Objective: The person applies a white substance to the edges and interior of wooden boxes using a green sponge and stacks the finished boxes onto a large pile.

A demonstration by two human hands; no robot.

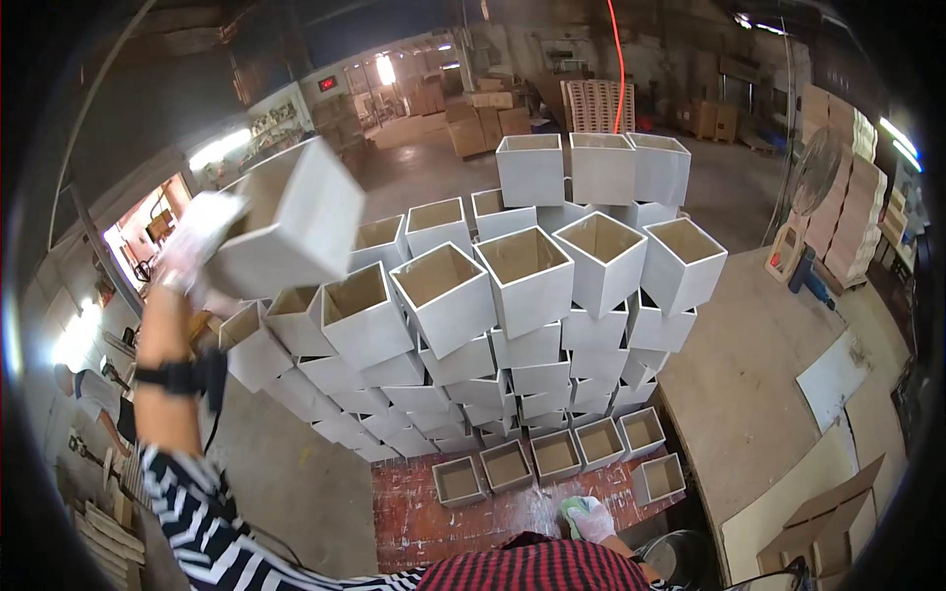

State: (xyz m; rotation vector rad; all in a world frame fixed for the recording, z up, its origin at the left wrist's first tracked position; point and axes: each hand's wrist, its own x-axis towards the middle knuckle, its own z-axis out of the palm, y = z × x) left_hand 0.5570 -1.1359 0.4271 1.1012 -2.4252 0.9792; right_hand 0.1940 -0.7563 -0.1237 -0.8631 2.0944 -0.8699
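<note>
My left hand (202, 231), in a pale glove and smeared by motion, grips a white square open-topped box (313, 222) by its side. That box is raised at the left, tilted, in front of the stack. Low in the middle, my right hand (589, 519), in a white glove with green at the fingers, is curled over the worn red board (414, 502). What its fingers hold, if anything, is hidden. Several like boxes stand on the board just beyond it, one of them a small box (658, 480) to its right.
A tall staggered stack of white boxes (527, 281) fills the middle. A metal bucket (680, 557) stands at lower right, near flattened cardboard (823, 522). At right are a large fan (816, 172) and stacked panels (852, 212). Another person (99, 399) is at far left.
</note>
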